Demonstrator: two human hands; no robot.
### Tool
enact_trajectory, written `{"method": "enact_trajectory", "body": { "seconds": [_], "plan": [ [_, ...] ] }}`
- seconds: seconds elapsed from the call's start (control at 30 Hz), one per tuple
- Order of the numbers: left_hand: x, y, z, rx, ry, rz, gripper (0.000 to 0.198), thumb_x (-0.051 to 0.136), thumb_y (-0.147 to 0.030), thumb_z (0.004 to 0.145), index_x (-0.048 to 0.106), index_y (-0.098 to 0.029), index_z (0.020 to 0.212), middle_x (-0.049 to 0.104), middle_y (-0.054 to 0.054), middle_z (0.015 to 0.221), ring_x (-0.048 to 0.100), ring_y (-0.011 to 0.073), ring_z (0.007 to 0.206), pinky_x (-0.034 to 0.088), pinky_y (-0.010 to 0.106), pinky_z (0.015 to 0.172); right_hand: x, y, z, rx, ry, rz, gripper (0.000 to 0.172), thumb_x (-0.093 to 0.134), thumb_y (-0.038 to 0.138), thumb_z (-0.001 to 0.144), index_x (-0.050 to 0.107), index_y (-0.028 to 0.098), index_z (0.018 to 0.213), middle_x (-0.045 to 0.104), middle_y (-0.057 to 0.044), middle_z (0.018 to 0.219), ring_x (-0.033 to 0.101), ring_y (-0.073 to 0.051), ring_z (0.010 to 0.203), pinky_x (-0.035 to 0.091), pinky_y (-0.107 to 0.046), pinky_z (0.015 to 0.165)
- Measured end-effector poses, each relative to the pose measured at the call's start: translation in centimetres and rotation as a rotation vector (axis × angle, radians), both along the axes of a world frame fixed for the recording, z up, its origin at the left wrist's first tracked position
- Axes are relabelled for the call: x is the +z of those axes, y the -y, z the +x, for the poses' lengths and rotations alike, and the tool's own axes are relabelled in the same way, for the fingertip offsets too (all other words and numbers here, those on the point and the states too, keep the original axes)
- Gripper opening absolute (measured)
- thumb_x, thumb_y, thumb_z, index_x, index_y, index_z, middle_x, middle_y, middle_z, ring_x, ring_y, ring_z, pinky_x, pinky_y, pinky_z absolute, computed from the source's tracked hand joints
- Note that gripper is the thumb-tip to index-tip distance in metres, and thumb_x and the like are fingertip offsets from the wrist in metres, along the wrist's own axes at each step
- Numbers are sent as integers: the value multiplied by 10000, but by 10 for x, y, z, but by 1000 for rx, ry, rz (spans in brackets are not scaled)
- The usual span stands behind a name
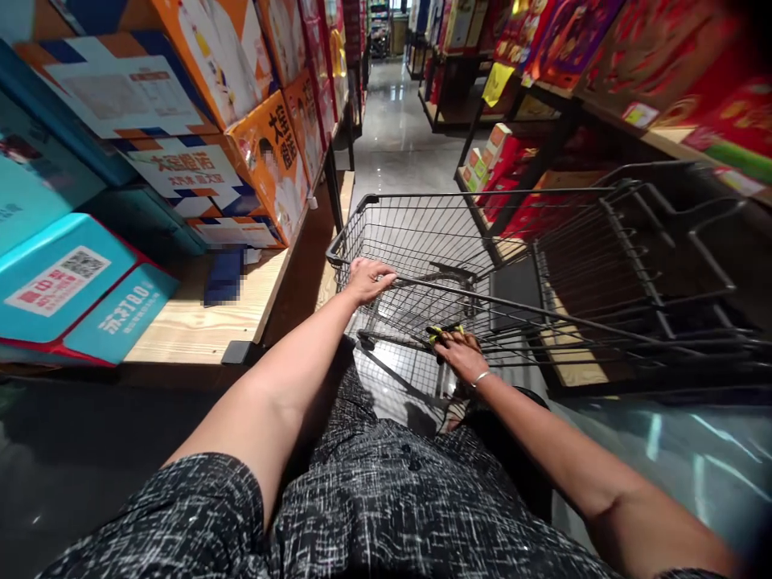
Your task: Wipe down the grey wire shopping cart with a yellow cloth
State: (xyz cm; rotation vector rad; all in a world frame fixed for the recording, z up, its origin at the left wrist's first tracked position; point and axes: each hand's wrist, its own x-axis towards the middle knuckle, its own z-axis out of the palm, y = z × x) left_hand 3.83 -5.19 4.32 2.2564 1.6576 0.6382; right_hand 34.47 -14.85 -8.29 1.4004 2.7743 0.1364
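Observation:
A dark wire shopping cart (422, 241) stands sideways before me, its basket showing nothing inside. My left hand (369, 279) is closed over the cart's top rail near its left corner, thumb pointing right. Lower and to the right, my right hand (463, 355) is against the near side of the cart, a bracelet at its wrist. Its fingers are curled around a small black and yellow-green thing (446, 330). The kind of that thing is too small to make out, and the fingers hide part of it.
Orange boxes (271, 161) and a turquoise carton (78, 281) are stacked on a wooden shelf (193, 322) at left. Red gift boxes (651, 72) line the right shelves, close to the cart. A shiny-floored aisle (395, 121) runs ahead.

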Motion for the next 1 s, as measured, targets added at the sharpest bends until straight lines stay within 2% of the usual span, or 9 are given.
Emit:
{"method": "enact_trajectory", "body": {
  "seconds": [0.17, 0.23, 0.3, 0.4, 0.5, 0.67, 0.8, 0.9, 1.0],
  "plan": [
    [5, 0, -2, -16, 18, -49, 247, 529, -363, 1002, 769, -308, 1021, 735, 11, 1131, 557, 252, 1228, 243, 498, 1219, 90, 21, 64, -57, -165, 585, 301, 617, 192, 897, 743, 341, 1126, 665, -64, 1231, 491, -241, 1078, 299, -406, 917],
    [10, 4, 2, -26, -1, -63, 269, 530, -413, 993, 769, -306, 1059, 709, 19, 1202, 512, 275, 1290, 219, 534, 1237, 116, 25, 94, -102, -258, 790, 303, 662, 212, 865, 745, 335, 1128, 647, -68, 1207, 496, -253, 1086, 294, -419, 913],
    [15, 9, 10, -62, -38, -66, 319, 560, -476, 966, 747, -309, 1162, 653, 23, 1339, 428, 307, 1385, 140, 590, 1259, 131, 22, 118, -194, -311, 892, 331, 691, 252, 827, 742, 305, 1150, 623, -104, 1215, 501, -292, 1099, 304, -449, 898],
    [21, 20, 30, -196, -104, -79, 509, 591, -507, 933, 606, -314, 1404, 542, 36, 1505, 317, 317, 1484, -6, 614, 1271, 132, 7, 129, -327, -393, 893, 395, 707, 331, 773, 734, 232, 1155, 595, -175, 1167, 533, -324, 1037, 338, -475, 833],
    [21, 26, 45, -245, -121, -71, 579, 609, -497, 923, 519, -334, 1471, 573, 39, 1457, 404, 278, 1430, 1, 580, 1276, 123, -9, 99, -346, -459, 793, 439, 686, 344, 768, 710, 207, 1185, 573, -181, 1131, 556, -305, 991, 376, -445, 798],
    [12, 24, 45, -227, -115, -38, 434, 591, -483, 943, 592, -336, 1351, 612, 22, 1369, 452, 265, 1372, 71, 549, 1264, 115, -26, -7, -228, -426, 660, 498, 616, 225, 777, 656, 222, 1273, 550, -174, 1262, 535, -302, 1085, 396, -426, 915],
    [6, 15, 36, -160, -160, -1, 309, 476, -289, 986, 625, -291, 1257, 648, 29, 1260, 507, 240, 1287, 130, 505, 1259, 116, -43, -82, -146, -413, 532, 523, 612, 213, 788, 634, 266, 1308, 533, -153, 1317, 502, -303, 1109, 373, -441, 968],
    [4, 8, 26, -86, -176, -9, 306, 443, -217, 979, 642, -261, 1207, 657, 38, 1187, 525, 233, 1256, 124, 494, 1271, 122, -54, -113, -141, -381, 436, 502, 586, 205, 834, 623, 256, 1332, 522, -154, 1339, 487, -291, 1105, 367, -415, 941],
    [4, 2, 10, -68, -147, -11, 285, 453, -252, 996, 650, -269, 1202, 649, 38, 1221, 500, 244, 1299, 69, 545, 1279, 132, -60, -120, -81, -335, 377, 468, 544, 188, 877, 624, 260, 1333, 527, -148, 1344, 481, -270, 1067, 368, -371, 866]
  ]
}}
